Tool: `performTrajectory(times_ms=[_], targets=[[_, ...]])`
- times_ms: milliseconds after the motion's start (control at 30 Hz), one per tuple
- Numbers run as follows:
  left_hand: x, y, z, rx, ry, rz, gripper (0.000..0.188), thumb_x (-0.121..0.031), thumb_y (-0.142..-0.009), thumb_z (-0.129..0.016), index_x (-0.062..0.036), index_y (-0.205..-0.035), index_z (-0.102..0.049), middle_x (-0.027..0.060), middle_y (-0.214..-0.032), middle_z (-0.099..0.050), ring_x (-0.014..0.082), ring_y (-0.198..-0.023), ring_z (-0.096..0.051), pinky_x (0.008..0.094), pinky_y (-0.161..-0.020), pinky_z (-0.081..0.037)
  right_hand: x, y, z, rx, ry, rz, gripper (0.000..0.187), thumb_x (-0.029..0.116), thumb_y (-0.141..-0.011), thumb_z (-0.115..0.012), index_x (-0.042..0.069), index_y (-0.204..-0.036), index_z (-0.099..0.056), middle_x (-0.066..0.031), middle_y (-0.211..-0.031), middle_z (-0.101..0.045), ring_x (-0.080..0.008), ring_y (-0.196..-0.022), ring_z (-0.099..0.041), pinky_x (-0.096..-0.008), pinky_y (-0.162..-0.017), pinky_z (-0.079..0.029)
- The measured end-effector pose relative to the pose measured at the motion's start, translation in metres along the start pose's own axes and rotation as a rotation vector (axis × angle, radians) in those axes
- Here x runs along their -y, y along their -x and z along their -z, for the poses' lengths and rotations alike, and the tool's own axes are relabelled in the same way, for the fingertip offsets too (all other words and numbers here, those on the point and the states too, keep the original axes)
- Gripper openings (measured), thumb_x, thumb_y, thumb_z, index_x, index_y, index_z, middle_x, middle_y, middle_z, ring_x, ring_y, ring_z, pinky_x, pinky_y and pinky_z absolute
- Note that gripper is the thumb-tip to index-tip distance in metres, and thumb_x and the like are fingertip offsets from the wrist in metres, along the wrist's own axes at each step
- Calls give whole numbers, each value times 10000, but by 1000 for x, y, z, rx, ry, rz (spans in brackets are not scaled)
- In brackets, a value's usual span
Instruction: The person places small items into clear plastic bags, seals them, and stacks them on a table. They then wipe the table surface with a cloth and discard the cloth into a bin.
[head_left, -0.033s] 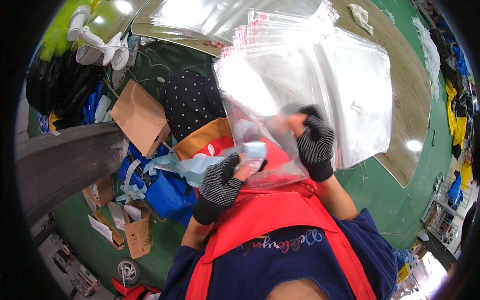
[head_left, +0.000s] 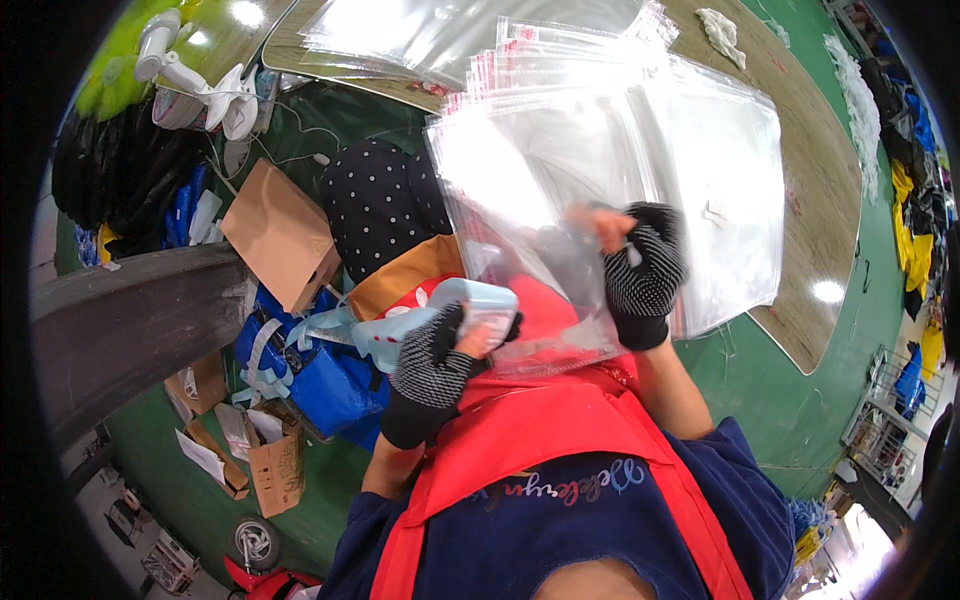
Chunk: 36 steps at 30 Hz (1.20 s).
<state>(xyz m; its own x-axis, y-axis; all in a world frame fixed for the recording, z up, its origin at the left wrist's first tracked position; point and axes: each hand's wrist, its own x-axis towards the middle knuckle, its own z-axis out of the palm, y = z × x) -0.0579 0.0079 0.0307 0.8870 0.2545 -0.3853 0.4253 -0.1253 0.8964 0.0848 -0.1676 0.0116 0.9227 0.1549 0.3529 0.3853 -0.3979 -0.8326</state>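
Note:
My left hand, in a black fingerless glove with white dots, is closed on a looped pale blue strip, perhaps label backing. The strip trails left over a blue bag. My right hand, gloved alike, is over a fanned stack of clear plastic bags with red marks along their far edges. Its fingertips point left and are smeared by motion; a small white spot shows near them, too unclear to name. The near corner of the stack hangs over my red apron.
The bags rest on a wood-patterned table, with a crumpled white cloth at its far side. At the left are a cardboard box, a blue bag and a dark curved beam. Open cartons stand on the green floor.
My right hand has shifted slightly to the right over the bags. My left hand has moved a little to the left with the pale blue strip, whose loop now stands out more clearly.

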Motion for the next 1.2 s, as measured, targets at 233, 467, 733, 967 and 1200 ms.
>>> performTrajectory(times_ms=[233, 467, 733, 967, 1200], targets=[[0, -3, 22, -119, 409, 50, 280, -93, -912, -472, 54, -1143, -531, 150, -1005, -643, 197, -895, -636, 281, -790, -501, -39, 7, -6, 298, 417, 419, 226, 280, -696, -716, 107, -819, -637, -63, -788, -598, -257, -759, -546, -391, -694, -425], [3, -3, 22, -151, 499, 16, 280, -77, -918, -449, 66, -1148, -519, 167, -1019, -638, 217, -905, -637, 295, -805, -502, -9, 45, -8, 561, 397, 287, 285, 307, -731, -678, 103, -919, -615, -97, -862, -572, -302, -828, -534, -419, -722, -423], [-10, -9, 15, -116, 452, 5, 266, -97, -922, -460, 71, -1109, -548, 157, -987, -651, 201, -883, -642, 279, -790, -500, -10, 37, -5, 364, 196, 160, 56, 102, -757, -668, 57, -753, -636, -67, -699, -595, -234, -670, -563, -340, -612, -452], [-19, -16, 3, -40, 438, -30, 254, -78, -920, -448, 69, -1106, -540, 171, -1004, -644, 190, -901, -632, 278, -819, -486, -12, 35, 1, 363, -48, -66, 71, 101, -801, -640, 33, -784, -635, -77, -696, -597, -186, -675, -553, -292, -623, -443], [18, -42, -24, 46, 273, -75, 274, -101, -916, -473, 48, -1138, -533, 135, -1050, -623, 171, -933, -603, 266, -807, -481, -52, 7, 71, -157, -204, -450, 178, 212, -922, -532, 37, -898, -541, 0, -712, -495, -92, -618, -467, -225, -558, -392]])
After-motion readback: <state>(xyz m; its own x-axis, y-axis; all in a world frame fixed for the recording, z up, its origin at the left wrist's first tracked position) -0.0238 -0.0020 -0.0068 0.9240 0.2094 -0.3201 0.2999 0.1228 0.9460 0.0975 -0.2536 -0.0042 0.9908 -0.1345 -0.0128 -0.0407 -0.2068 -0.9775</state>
